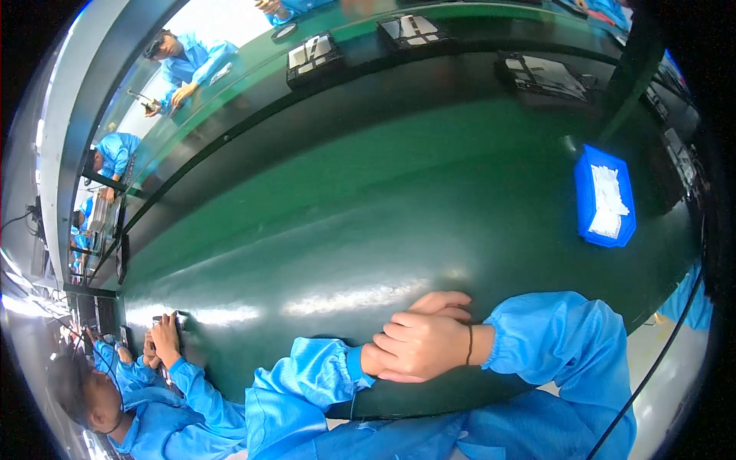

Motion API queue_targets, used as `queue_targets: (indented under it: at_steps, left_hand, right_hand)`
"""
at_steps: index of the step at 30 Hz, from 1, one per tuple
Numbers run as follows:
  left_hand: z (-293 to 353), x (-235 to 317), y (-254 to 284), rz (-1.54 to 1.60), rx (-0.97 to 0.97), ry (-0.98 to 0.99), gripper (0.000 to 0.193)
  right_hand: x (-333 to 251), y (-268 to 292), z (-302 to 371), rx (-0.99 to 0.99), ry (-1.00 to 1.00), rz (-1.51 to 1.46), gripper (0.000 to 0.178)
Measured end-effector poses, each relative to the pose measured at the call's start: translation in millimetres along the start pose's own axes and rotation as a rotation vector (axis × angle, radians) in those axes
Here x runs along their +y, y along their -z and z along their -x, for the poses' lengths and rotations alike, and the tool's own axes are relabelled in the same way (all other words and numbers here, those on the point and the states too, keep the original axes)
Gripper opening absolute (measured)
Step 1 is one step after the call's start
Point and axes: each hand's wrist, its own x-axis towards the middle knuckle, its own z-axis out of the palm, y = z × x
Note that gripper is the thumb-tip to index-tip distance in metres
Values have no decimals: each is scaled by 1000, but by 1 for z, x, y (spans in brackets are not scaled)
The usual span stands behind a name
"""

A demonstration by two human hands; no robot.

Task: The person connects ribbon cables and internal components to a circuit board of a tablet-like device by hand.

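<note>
Over at this bench, the right hand [418, 345] lies across the left wrist, its fingers close together; I can't tell whether they grip. The left hand [442, 302] pokes out beyond, its fingers bunched, whatever is beneath them hidden from me. Well apart, farther up the green tabletop [322, 199] on the right, sits an open, bright-blue plastic bin [627, 222] holding flat white pieces [607, 201], loosely overlapping.

The green worktop [345, 215] looked smooth and glossy. Wrinkled, faintly shiny cloth formed the blue sleeves [548, 330]. The bin [585, 192] at frame right looked plastic.
</note>
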Motion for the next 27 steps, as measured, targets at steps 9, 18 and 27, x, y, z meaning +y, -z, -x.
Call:
queue_targets:
  at_steps: [9,18,27]
  left_hand:
    - [4,-10,-9,-133,57,-121,38]
    - [-4,15,3,-384,184,-307,20]
    - [-4,12,1,-245,167,-350,22]
  right_hand:
    - [-2,8,-4,-166,-85,-122,26]
    - [168,100,-41,-418,-291,-120,25]
    - [418,254,40,-162,-1096,527,38]
